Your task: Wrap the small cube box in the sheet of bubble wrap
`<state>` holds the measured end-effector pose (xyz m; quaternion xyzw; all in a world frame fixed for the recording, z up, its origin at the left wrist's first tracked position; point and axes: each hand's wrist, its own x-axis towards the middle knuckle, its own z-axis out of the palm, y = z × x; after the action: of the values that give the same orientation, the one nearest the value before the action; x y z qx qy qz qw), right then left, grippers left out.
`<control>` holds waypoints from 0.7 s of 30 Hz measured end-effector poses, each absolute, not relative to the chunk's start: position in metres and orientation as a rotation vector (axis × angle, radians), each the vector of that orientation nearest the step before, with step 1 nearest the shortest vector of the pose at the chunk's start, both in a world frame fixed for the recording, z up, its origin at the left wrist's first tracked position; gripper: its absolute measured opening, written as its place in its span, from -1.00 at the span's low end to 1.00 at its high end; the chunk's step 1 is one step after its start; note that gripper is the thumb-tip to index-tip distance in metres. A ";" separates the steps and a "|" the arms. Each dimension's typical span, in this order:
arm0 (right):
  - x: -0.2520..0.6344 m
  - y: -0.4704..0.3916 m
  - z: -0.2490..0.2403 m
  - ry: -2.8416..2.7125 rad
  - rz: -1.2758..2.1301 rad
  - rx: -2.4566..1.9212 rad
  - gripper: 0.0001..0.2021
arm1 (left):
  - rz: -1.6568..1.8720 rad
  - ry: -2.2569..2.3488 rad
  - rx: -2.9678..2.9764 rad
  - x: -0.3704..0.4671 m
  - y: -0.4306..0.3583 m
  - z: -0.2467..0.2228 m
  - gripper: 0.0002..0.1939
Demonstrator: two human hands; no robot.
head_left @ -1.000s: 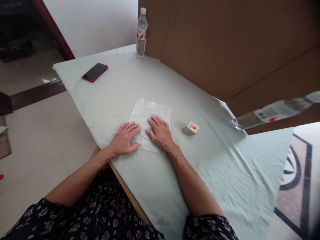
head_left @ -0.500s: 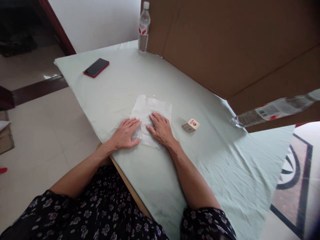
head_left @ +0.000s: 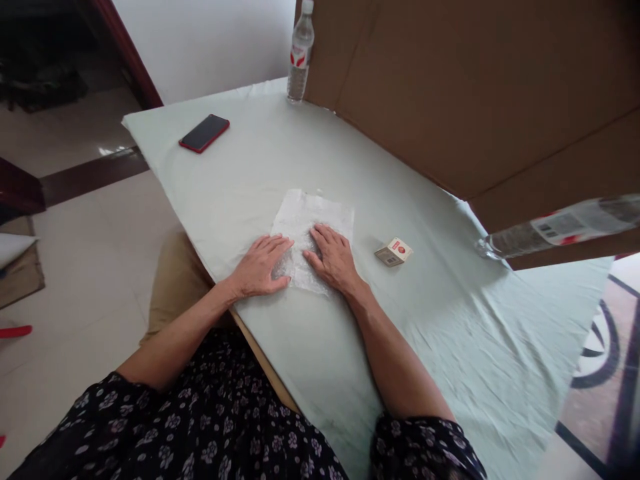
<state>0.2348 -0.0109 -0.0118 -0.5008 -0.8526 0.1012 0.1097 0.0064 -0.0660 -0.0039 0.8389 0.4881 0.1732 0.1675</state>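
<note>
A sheet of what looks like bubble wrap [head_left: 311, 212] lies flat on the pale green tablecloth [head_left: 270, 150]. My left hand [head_left: 260, 267] rests palm down at its left edge, fingers stretched out and thumb apart. On the right part of the sheet lies my right hand [head_left: 333, 257], also palm down with its fingers extended. Part of the sheet is covered by both hands. To the right of my right hand stands a small printed cardboard box [head_left: 394, 252], touched by neither hand.
A phone in a red case [head_left: 205, 133] lies at the far left of the table. One water bottle [head_left: 300, 57] stands upright at the back beside a large brown cardboard panel [head_left: 450, 87]. Another bottle [head_left: 560, 227] is at the panel's right lower edge.
The whole view has shifted slightly, so everything appears a little farther right. Both hands keep the same place on the sheet.
</note>
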 end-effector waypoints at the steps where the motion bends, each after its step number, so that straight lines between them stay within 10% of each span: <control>1: 0.235 -0.011 -0.013 -2.497 0.300 -1.458 -0.40 | 0.491 1.386 2.385 0.006 -0.066 -0.004 -0.22; 21: 0.237 -0.004 -0.022 -2.504 0.229 -1.440 -0.37 | 0.410 1.420 2.385 0.011 -0.066 -0.003 -0.23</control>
<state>0.2365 -0.0042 -0.0219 -0.4934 -0.8577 0.0784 0.1217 0.0109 -0.0657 -0.0030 0.8381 0.4989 0.1442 0.1669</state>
